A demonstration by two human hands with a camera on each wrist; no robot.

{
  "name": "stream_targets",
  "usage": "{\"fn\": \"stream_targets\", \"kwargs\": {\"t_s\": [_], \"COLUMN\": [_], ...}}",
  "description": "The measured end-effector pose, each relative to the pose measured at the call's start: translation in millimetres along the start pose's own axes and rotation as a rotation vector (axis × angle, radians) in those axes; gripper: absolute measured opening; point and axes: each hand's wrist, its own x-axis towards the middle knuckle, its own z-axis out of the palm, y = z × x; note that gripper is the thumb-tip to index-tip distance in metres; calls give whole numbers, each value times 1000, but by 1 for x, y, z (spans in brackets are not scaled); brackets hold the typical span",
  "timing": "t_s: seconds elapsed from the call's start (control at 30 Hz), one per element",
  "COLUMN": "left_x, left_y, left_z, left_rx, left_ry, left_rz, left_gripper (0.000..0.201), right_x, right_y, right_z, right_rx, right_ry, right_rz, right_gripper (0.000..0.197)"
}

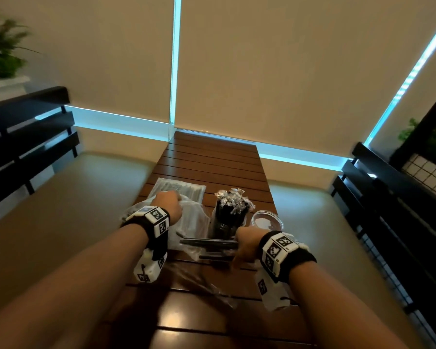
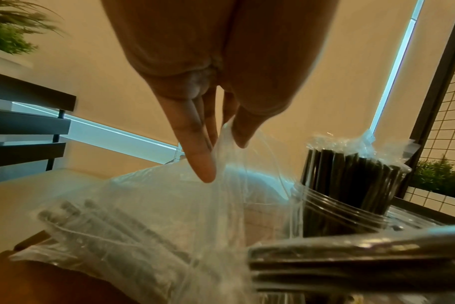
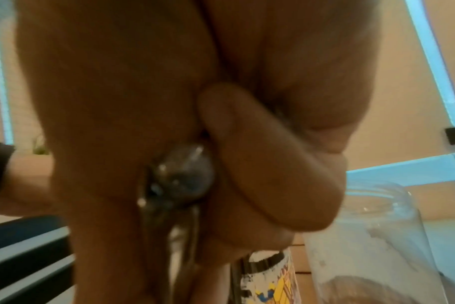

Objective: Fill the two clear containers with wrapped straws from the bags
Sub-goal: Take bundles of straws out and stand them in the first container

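My left hand (image 1: 170, 205) pinches the film of a crumpled clear bag (image 1: 189, 222) between thumb and fingers (image 2: 203, 164); several wrapped straws (image 2: 104, 228) lie inside it. My right hand (image 1: 244, 244) grips a bundle of wrapped black straws (image 1: 206, 243) that lies level, pointing left over the bag's mouth; the bundle's end (image 3: 185, 170) shows inside the fist. One clear container (image 1: 225, 222) stands packed with black straws, wrapper ends sticking up. An empty clear container (image 1: 266, 220) stands right of it, close beside my right hand (image 3: 221, 174).
A flat sealed bag of straws (image 1: 179, 188) lies behind my left hand. An empty clear wrapper (image 1: 199, 283) lies on the wooden slat table (image 1: 211, 157) near me. Cushioned benches with dark backrests (image 1: 30, 137) flank the table. Blinds close off the far end.
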Motion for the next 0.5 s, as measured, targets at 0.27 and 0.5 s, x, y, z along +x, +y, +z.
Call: {"fn": "stream_targets", "kwargs": {"t_s": [0.27, 0.5], "left_x": [-4, -36], "left_y": [-1, 59], "left_z": [6, -44], "left_rx": [182, -682], "left_ry": [-164, -338], "left_rz": [41, 359], "left_gripper": [26, 56], "right_x": [-40, -14], "right_y": [28, 9], "right_z": [-74, -52], "right_rx": [51, 444], "right_ry": [280, 645], "right_rz": [-89, -235], "right_gripper": [13, 16]}}
